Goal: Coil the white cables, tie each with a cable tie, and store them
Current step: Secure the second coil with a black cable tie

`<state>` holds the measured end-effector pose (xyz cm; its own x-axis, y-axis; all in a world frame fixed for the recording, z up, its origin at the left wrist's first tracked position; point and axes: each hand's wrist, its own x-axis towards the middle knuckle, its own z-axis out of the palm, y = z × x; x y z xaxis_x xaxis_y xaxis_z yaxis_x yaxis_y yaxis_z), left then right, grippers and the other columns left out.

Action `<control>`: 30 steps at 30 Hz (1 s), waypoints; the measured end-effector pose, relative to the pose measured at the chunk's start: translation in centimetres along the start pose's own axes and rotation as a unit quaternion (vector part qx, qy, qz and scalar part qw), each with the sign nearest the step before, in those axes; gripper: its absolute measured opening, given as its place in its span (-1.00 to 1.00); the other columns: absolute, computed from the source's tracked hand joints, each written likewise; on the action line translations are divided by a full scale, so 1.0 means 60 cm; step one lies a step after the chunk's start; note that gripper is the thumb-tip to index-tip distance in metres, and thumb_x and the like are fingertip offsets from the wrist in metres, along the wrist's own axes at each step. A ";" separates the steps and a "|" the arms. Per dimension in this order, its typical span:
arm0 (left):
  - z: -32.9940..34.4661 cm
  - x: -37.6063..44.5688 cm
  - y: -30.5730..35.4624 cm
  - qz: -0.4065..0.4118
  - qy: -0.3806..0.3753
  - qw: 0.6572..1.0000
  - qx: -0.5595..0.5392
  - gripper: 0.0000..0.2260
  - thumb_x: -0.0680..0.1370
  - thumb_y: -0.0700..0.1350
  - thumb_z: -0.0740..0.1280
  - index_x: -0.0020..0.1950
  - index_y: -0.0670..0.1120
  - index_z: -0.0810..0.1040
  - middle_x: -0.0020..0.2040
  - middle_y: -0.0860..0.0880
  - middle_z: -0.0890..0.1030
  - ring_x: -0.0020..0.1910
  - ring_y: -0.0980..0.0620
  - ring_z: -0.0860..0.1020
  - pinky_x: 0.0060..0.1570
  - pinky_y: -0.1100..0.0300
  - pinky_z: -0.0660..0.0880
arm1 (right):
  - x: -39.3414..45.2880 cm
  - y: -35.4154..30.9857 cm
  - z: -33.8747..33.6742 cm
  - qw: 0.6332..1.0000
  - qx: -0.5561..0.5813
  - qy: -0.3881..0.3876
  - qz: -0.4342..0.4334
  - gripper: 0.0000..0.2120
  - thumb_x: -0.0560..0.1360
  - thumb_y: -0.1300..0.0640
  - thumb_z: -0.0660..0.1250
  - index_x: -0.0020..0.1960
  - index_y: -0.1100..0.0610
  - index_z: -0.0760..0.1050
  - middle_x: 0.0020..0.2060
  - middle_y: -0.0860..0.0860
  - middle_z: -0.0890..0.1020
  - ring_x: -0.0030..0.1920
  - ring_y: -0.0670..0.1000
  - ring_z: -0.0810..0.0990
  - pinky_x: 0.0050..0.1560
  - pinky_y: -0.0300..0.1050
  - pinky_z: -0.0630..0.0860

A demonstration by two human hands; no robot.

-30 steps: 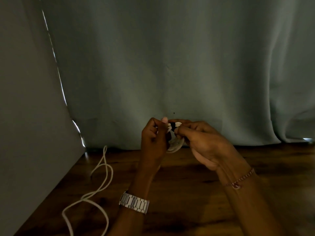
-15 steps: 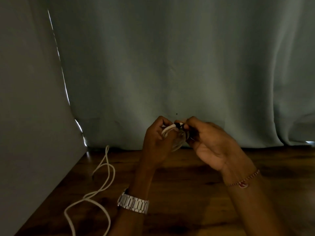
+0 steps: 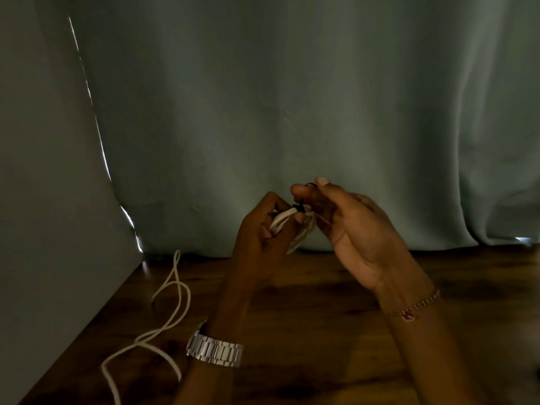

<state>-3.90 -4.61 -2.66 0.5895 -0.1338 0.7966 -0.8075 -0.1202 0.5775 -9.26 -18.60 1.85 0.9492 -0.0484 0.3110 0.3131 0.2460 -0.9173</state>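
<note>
Background: grey-green curtain [image 3: 292, 112] hangs in vertical folds across the whole rear of the view, hem meeting the back edge of the table [image 3: 321, 331]. Thin strips of daylight [image 3: 87, 92] show along the curtain's left edge and at its lower right corner. Plain pale wall [image 3: 43, 200] on the left, running down to the table's left side. Table: dark wood, visible grain, dim lighting with soft shadows. Wristwear: silver metal link watch [image 3: 214, 350] on the left wrist; thin beaded bracelet [image 3: 415, 306] with a small reddish charm on the right wrist.
</note>
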 end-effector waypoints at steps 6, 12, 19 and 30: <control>-0.010 0.002 0.001 -0.016 -0.050 0.998 -0.028 -0.82 0.58 -0.08 0.39 -0.07 -0.18 0.50 -0.34 0.02 0.61 -0.41 0.11 0.56 -0.42 0.24 0.42 | 0.007 0.008 -0.010 0.994 -0.076 0.009 -0.075 -0.76 0.63 0.21 0.25 0.09 0.06 0.69 0.12 -0.09 0.71 0.23 -0.12 0.61 0.36 -0.10 0.46; -0.015 0.002 0.006 -0.048 -0.093 0.987 -0.118 -0.87 0.57 -0.11 0.39 -0.09 -0.12 0.49 -0.39 0.05 0.58 -0.47 0.15 0.49 -0.45 0.25 0.39 | 0.015 0.011 -0.026 0.985 -0.168 -0.007 -0.046 -0.71 0.63 0.24 0.22 0.00 0.09 0.72 -0.01 -0.02 0.74 0.10 -0.06 0.68 0.16 -0.16 0.58; -0.007 0.004 0.004 -0.085 -0.103 0.972 -0.191 -0.89 0.58 -0.10 0.35 -0.05 -0.11 0.47 -0.41 0.05 0.50 -0.51 0.13 0.39 -0.46 0.22 0.34 | 0.018 0.013 -0.031 0.985 -0.172 0.007 -0.003 -0.62 0.61 0.16 0.16 -0.15 0.07 0.74 -0.09 0.07 0.75 0.07 0.07 0.68 0.33 0.19 0.48; 0.002 0.001 0.015 -0.072 -0.100 0.983 -0.134 -0.77 0.54 -0.07 0.35 0.00 -0.23 0.45 -0.41 0.10 0.57 -0.49 0.22 0.49 -0.45 0.36 0.38 | 0.016 0.008 -0.027 0.984 -0.170 0.030 -0.042 -0.79 0.62 0.15 0.30 -0.02 0.09 0.72 -0.05 -0.01 0.75 0.02 -0.07 0.70 0.06 -0.19 0.60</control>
<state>-4.61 -4.87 -2.12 0.6683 -0.3280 0.6677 -0.6756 0.1082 0.7293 -8.18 -20.11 1.31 0.9166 -0.1144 0.3832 0.3733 -0.0990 -0.9224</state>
